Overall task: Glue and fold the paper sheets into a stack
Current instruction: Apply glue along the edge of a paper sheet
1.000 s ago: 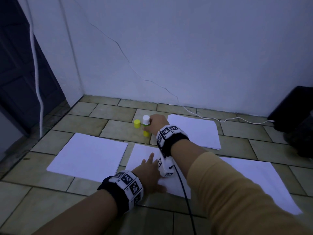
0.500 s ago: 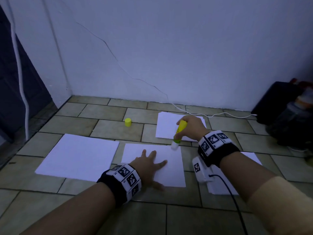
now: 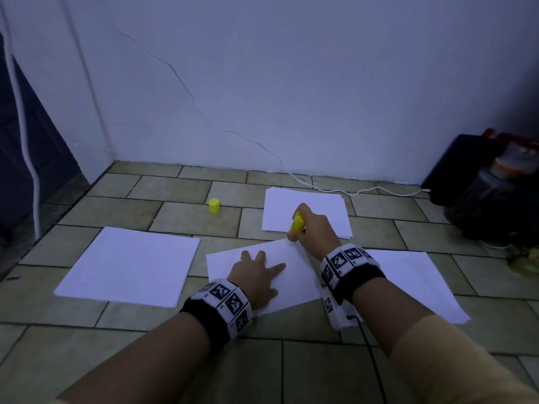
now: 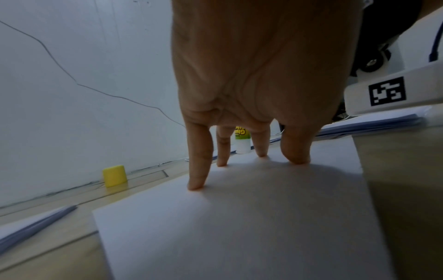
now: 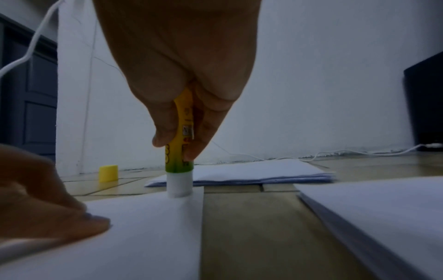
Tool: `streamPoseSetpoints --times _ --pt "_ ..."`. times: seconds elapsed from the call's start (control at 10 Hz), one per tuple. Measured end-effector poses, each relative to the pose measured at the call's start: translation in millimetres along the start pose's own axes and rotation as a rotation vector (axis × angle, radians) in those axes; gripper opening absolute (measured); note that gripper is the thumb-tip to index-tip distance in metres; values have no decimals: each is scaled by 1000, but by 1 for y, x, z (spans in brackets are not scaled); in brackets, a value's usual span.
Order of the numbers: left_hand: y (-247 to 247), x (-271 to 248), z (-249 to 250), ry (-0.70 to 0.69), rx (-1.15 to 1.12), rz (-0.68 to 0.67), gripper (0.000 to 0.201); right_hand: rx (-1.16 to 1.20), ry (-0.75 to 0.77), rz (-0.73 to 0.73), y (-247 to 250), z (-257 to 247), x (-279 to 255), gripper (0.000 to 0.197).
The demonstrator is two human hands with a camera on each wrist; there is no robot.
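A white paper sheet [image 3: 294,275] lies on the tiled floor in front of me, turned a little askew. My left hand [image 3: 256,272] rests flat on it with fingers [image 4: 199,170] spread and straight. My right hand [image 3: 313,228] grips a yellow-green glue stick [image 3: 296,225] upright, its white tip [image 5: 178,186] touching the sheet's far right corner. The stick's yellow cap [image 3: 214,205] stands alone on the floor to the far left.
Paper stacks lie at the left [image 3: 131,263], at the back [image 3: 306,211] and at the right [image 3: 414,281]. A white cable [image 3: 350,192] runs along the wall to a dark box [image 3: 458,170] with a jar [image 3: 495,193] at the far right.
My right hand carried the uncapped glue stick from beside the cap to the sheet's far right corner and set its tip down. The sheet has turned slightly under my left hand.
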State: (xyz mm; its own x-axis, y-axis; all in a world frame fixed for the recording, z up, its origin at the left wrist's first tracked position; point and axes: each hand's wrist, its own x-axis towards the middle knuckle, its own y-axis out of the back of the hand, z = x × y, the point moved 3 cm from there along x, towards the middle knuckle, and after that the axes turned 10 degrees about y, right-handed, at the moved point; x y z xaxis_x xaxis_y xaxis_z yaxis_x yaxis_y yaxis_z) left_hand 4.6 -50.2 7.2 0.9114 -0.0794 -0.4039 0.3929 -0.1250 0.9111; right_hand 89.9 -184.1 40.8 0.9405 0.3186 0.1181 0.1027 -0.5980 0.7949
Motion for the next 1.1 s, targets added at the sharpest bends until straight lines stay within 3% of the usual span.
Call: streamPoseSetpoints --times 0.3,0.6,0.7,0.8,0.9,1.0,1.1 --pt "1 5 -2 -8 58 4 58 -84 50 -151 14 6 -40 30" --pt "5 15 -16 -136 174 19 60 -156 86 -267 26 6 -79 32" --pt "5 13 -18 -109 100 10 62 -155 68 -318 32 6 -79 32" --pt "7 4 -22 -49 108 -62 64 -134 51 -289 45 10 -68 35" --pt "7 -2 -25 -89 216 -8 68 82 -24 -28 62 14 -52 39" --pt "4 -6 -32 -80 157 2 65 272 -85 150 67 13 -38 36" --pt "3 -7 -35 -116 120 -20 70 343 -109 173 56 11 -25 33"
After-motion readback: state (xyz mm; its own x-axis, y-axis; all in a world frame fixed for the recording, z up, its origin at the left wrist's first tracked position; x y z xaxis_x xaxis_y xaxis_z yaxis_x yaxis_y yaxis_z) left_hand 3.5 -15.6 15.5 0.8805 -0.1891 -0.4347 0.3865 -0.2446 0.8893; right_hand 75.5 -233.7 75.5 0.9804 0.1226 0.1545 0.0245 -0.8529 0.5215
